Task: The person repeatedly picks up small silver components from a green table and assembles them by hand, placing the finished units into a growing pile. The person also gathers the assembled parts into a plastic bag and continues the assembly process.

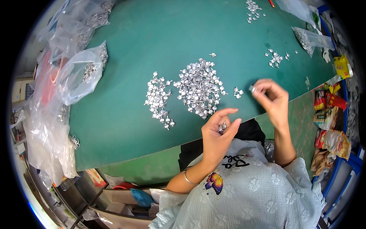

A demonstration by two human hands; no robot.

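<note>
My left hand (220, 133) is cupped at the table's near edge, its fingers curled around several small silver metal pieces (222, 127). To its right, my right hand (273, 100) pinches one small silver piece (252, 88) between thumb and fingertips, just over the tabletop; the hand is slightly blurred. A large pile of round-headed, short-stemmed metal pieces (200, 86) lies beyond my left hand. Left of it spreads a smaller pile (157, 95). A little cluster of the same pieces (238, 92) sits between the large pile and my right hand.
The green table (126, 129) carries clear plastic bags (82, 74) along its left side. More loose pieces (276, 58) lie at the right, and others (252, 10) at the far edge. A filled clear bag (305, 40) rests at the right edge, near coloured packets (329, 100).
</note>
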